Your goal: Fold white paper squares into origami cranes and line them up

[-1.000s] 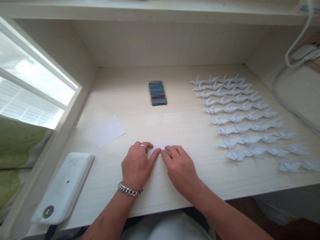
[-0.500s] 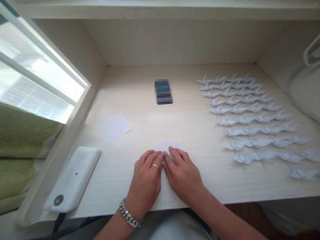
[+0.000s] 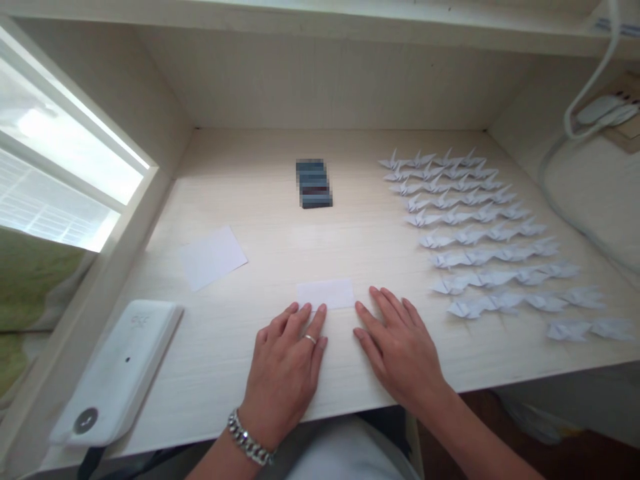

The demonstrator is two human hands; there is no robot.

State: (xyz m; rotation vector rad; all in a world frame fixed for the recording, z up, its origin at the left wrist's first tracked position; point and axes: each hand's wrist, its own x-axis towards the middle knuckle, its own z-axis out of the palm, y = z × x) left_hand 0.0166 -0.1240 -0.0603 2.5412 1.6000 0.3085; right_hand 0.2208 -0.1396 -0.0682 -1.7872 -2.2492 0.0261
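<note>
A folded white paper rectangle lies on the pale wooden desk. My left hand rests flat just below it, fingers stretched out, fingertips at its lower edge; it wears a ring and a silver chain bracelet. My right hand lies flat to the right of the paper, fingers spread, holding nothing.
Rows of several white paper cranes cover the desk's right side. A white paper square lies at the left, a white device at the front left, and a dark blurred object at the back. Cables hang at the right.
Both hands have come off the folded paper and drawn back and apart; the whole rectangle now shows. Before, the fingertips pressed together on it.
</note>
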